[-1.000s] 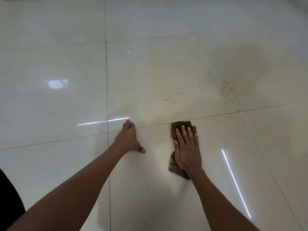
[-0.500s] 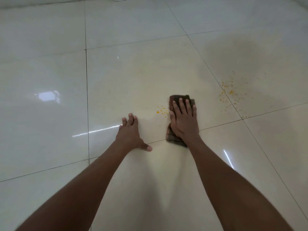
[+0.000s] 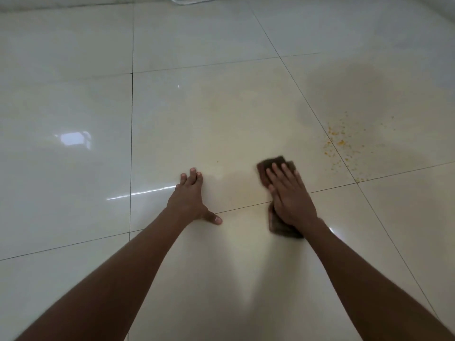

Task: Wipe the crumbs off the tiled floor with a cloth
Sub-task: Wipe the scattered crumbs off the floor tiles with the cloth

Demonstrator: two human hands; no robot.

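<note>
Now | right hand [image 3: 291, 195] flat on cloth [image 3: 266, 168] | writing: seemingly none

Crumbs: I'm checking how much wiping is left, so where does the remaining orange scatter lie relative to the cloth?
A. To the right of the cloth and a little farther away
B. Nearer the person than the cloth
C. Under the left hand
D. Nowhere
A: the orange crumbs lie right of and beyond the brown cloth, which the right hand presses flat.

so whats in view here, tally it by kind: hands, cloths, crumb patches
hands: 2, left hand flat on the floor, right hand pressing the cloth
cloths: 1, brown cloth
crumb patches: 1, orange crumbs
total: 4
</note>
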